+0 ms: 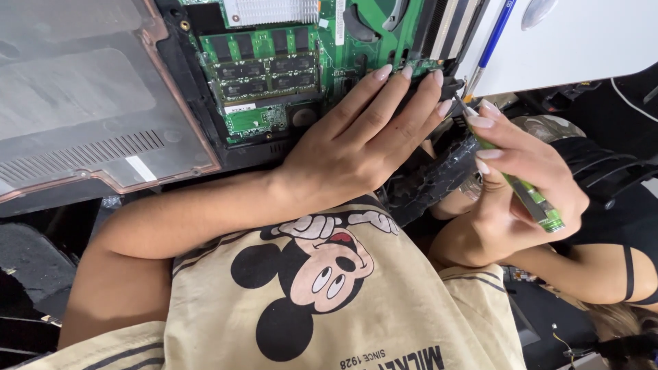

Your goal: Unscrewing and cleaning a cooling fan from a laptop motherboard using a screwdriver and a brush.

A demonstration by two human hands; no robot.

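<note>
Left hand (pixel 356 140) lies flat and spread across the near edge of the opened black laptop base (pixel 267 154), fingers (pixel 404 96) stretched forward so the tips press on a small black part (pixel 449 85) at the corner of the green circuit board (pixel 288 68). Right hand (pixel 524 175) is closed in a pinch around a slim green-handled screwdriver (pixel 528 195), thumb and forefinger near its front, the handle running back across the palm; the metal tip (pixel 465 108) sits just beside the left fingertips at that same corner. By my judgement, the work goes best if the flat hand keeps the chassis from sliding while the tool stays in line with the fastener or clip it meets, with light downward pressure and small turns, since a slip would land on the bare board; the exact point of contact is hidden by the fingers. As for what holds what: the laptop base acts as a shallow tray, with the board seated in it and two dark memory modules (pixel 271 75) lying side by side in their slots. A grey plastic bottom cover (pixel 82 103) with vent slits rests over the left part. A blue pen (pixel 490 44) lies on the white surface (pixel 589 41) beyond.
</note>
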